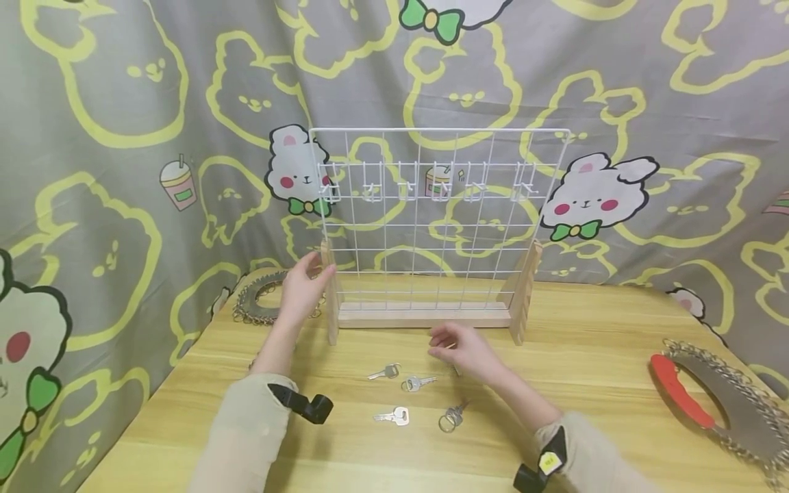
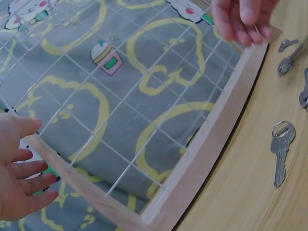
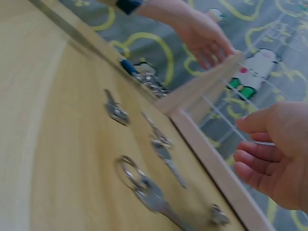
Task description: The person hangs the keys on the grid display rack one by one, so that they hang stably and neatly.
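Observation:
A white wire grid stands upright in a wooden stand, with several white hooks along its upper part. My left hand is at the top of the stand's left post, fingers spread and relaxed, thumb overlapping the post in the head view. In front of the base bar, my right hand hovers over the table with fingers loosely bent and nothing in them. Several silver keys lie below it, among them a key with a ring and a flat key. Another key is partly hidden under the right hand.
At the right edge lies a curved grey piece fringed with metal rings, with a red handle. A similar ringed piece sits behind my left arm. A patterned curtain hangs behind the wooden table.

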Available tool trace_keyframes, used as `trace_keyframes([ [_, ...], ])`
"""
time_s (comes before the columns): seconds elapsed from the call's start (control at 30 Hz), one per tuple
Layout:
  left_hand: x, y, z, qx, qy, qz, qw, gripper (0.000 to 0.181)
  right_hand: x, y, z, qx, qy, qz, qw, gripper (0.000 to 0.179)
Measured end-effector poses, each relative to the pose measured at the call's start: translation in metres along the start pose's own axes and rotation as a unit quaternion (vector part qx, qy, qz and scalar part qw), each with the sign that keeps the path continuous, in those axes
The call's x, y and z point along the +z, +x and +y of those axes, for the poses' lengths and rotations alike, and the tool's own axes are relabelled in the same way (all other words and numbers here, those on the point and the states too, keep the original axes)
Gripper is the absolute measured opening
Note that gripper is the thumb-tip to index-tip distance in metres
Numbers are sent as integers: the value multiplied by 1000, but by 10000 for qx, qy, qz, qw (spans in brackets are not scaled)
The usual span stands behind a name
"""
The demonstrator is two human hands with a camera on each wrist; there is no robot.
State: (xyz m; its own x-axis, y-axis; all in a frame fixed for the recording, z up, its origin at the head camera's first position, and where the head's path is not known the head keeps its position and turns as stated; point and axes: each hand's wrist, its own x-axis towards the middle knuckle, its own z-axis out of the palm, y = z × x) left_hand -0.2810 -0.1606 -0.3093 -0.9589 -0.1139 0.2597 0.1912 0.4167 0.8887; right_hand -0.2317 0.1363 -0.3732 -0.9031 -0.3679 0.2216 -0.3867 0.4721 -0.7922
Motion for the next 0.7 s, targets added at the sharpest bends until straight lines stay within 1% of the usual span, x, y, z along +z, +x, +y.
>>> trace_keyframes([
  [0.13, 3, 2, 0, -56, 45, 135, 9999, 54, 19, 8, 2, 107, 126, -243, 9996, 27],
  [0.3, 5, 4, 0, -105, 193, 237, 9995, 50, 36, 18, 8, 201, 159, -539, 9982, 26],
  [0.47, 7, 5, 0, -121, 193, 326, 9992, 45, 46, 25, 11, 215, 168, -747, 9968, 24],
  [0.7, 8, 7, 0, -122, 66, 384, 9992, 42, 56, 31, 13, 240, -19, -871, 9959, 16],
])
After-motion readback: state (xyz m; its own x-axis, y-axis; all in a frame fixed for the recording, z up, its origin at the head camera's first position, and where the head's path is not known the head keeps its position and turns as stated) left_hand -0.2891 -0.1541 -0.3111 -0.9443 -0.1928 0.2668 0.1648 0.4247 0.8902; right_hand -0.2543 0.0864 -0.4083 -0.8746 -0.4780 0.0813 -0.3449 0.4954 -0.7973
